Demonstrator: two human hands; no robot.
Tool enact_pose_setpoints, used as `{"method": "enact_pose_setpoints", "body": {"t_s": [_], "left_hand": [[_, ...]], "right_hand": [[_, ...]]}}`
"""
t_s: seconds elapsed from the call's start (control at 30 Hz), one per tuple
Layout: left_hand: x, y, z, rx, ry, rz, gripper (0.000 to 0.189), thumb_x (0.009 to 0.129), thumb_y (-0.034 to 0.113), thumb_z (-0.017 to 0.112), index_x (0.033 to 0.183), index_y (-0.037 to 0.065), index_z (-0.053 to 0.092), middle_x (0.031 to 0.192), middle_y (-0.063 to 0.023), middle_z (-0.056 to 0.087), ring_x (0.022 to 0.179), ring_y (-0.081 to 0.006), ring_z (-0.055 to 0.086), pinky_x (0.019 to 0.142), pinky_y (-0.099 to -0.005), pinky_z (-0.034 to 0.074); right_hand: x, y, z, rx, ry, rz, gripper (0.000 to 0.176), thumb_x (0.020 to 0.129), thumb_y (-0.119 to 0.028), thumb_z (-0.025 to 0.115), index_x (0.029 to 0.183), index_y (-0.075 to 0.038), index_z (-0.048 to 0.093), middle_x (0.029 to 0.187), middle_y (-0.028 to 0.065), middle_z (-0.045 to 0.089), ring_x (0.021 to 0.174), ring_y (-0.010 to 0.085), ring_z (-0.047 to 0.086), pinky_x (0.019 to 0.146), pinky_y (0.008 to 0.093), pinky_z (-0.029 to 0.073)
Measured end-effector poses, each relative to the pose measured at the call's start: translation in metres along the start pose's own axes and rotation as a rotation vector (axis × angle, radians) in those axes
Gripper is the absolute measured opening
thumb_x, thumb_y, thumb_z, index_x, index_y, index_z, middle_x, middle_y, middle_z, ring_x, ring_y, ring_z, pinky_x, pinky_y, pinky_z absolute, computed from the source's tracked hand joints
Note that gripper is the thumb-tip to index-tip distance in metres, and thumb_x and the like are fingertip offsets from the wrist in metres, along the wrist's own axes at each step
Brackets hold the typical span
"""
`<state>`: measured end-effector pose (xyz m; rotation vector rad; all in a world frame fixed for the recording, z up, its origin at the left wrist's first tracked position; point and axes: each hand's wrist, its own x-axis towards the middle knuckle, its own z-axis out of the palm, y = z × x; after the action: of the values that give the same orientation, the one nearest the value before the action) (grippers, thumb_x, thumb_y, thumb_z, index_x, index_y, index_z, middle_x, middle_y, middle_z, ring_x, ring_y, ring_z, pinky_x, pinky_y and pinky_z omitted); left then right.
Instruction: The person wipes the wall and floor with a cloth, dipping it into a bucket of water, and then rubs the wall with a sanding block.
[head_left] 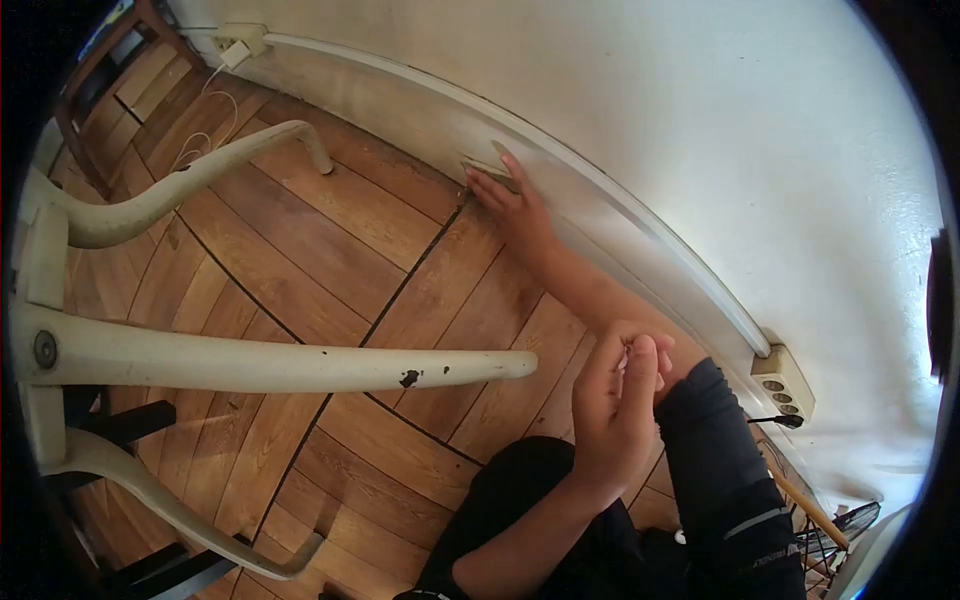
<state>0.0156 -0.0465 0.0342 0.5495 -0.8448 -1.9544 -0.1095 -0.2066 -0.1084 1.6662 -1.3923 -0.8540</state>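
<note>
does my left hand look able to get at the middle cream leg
Probably yes: the left hand is near the free end of the middle cream leg, with nothing visible in the way.

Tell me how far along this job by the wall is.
Looks done: the white strip reaches the socket block. In hand: right hand at the foot of the wall; left hand curled, contents unclear. Probably left: the marked patch by the fingers.

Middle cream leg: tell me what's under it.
Beneath the cream leg is brown wooden flooring; a dark seam shows on both sides, apparently passing underneath. The strip directly behind the leg is covered, so I can't see it.
</note>
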Motion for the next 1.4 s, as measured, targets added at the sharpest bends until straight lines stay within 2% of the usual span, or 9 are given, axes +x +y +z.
{"method": "enact_pose_setpoints", "body": {"t_s": [0.17, 0.37, 0.47, 0.7, 0.77, 0.83, 1.07, 1.2, 1.4], "left_hand": [[-0.003, -0.003, 0.006, 0.000, -0.019, 0.003, 0.021, 0.096, 0.018, 0.039, 0.090, 0.005, 0.054, 0.075, 0.0000, 0.050, 0.067, -0.0063, 0.044, 0.063, -0.0199, 0.037], [-0.014, -0.005, 0.011, -0.002, -0.081, -0.013, 0.021, 0.096, 0.019, 0.040, 0.091, 0.005, 0.054, 0.075, 0.0002, 0.051, 0.068, -0.0057, 0.045, 0.064, -0.0198, 0.038], [-0.017, -0.004, 0.014, 0.003, -0.108, -0.033, 0.021, 0.096, 0.018, 0.040, 0.091, 0.005, 0.055, 0.076, 0.0002, 0.051, 0.069, -0.0054, 0.045, 0.065, -0.0197, 0.038], [-0.014, -0.008, 0.020, -0.070, -0.063, -0.034, 0.021, 0.096, 0.018, 0.040, 0.090, 0.005, 0.055, 0.076, 0.0002, 0.052, 0.068, -0.0054, 0.046, 0.064, -0.0199, 0.039], [-0.013, -0.006, 0.020, -0.068, -0.043, -0.038, 0.020, 0.096, 0.018, 0.040, 0.090, 0.005, 0.055, 0.075, 0.0000, 0.052, 0.068, -0.0054, 0.046, 0.064, -0.0199, 0.039], [-0.012, -0.004, 0.019, -0.039, -0.010, -0.021, 0.021, 0.096, 0.018, 0.040, 0.089, 0.005, 0.055, 0.075, -0.0005, 0.052, 0.067, -0.0057, 0.045, 0.063, -0.0199, 0.038], [-0.008, -0.007, 0.011, -0.006, 0.039, 0.044, 0.023, 0.096, 0.019, 0.037, 0.088, 0.004, 0.053, 0.073, -0.0006, 0.051, 0.064, -0.0066, 0.043, 0.061, -0.0210, 0.037], [-0.007, -0.005, 0.009, 0.004, 0.042, 0.038, 0.022, 0.096, 0.018, 0.037, 0.088, 0.004, 0.053, 0.072, -0.0006, 0.050, 0.064, -0.0066, 0.043, 0.061, -0.0208, 0.036], [-0.010, -0.004, 0.013, -0.009, -0.001, 0.007, 0.021, 0.095, 0.018, 0.038, 0.091, 0.004, 0.054, 0.073, -0.0008, 0.051, 0.065, -0.0060, 0.044, 0.062, -0.0202, 0.037]], "right_hand": [[-0.076, 0.012, 0.014, 0.103, 0.044, 0.039, 0.062, 0.078, -0.031, 0.046, 0.138, -0.017, 0.034, 0.147, -0.0079, 0.023, 0.136, 0.0051, 0.012, 0.113, 0.0506, 0.004], [-0.202, 0.040, -0.017, 0.182, -0.212, 0.001, 0.053, 0.078, -0.037, 0.047, 0.129, -0.023, 0.047, 0.144, -0.0119, 0.030, 0.135, 0.0081, 0.019, 0.111, 0.0510, 0.007], [-0.258, 0.020, 0.027, 0.361, -0.080, 0.166, 0.051, 0.077, -0.037, 0.047, 0.127, -0.023, 0.049, 0.143, -0.0101, 0.032, 0.133, 0.0077, 0.023, 0.110, 0.0521, 0.008], [-0.221, 0.042, 0.005, 0.374, -0.185, 0.003, 0.053, 0.075, -0.036, 0.049, 0.126, -0.023, 0.050, 0.142, -0.0070, 0.033, 0.132, 0.0067, 0.024, 0.111, 0.0470, 0.007], [-0.185, 0.037, 0.018, 0.298, -0.072, -0.068, 0.057, 0.076, -0.033, 0.049, 0.131, -0.022, 0.045, 0.143, -0.0072, 0.032, 0.133, 0.0068, 0.023, 0.113, 0.0421, 0.005], [-0.144, 0.012, 0.038, 0.389, 0.071, 0.062, 0.061, 0.077, -0.029, 0.049, 0.136, -0.018, 0.038, 0.144, -0.0068, 0.030, 0.134, 0.0072, 0.021, 0.113, 0.0397, 0.001], [-0.025, 0.001, 0.002, 0.184, 0.013, 0.077, 0.059, 0.078, -0.029, 0.048, 0.136, -0.021, 0.038, 0.146, -0.0085, 0.026, 0.134, 0.0060, 0.021, 0.113, 0.0434, 0.000], [-0.037, 0.004, 0.009, 0.235, 0.143, 0.162, 0.061, 0.079, -0.029, 0.047, 0.138, -0.021, 0.035, 0.147, -0.0080, 0.023, 0.134, 0.0067, 0.020, 0.114, 0.0420, 0.001], [-0.167, 0.023, 0.013, 0.338, 0.012, 0.324, 0.063, 0.077, -0.035, 0.048, 0.137, -0.027, 0.035, 0.145, -0.0166, 0.024, 0.132, -0.0005, 0.021, 0.112, 0.0422, 0.005]]}}
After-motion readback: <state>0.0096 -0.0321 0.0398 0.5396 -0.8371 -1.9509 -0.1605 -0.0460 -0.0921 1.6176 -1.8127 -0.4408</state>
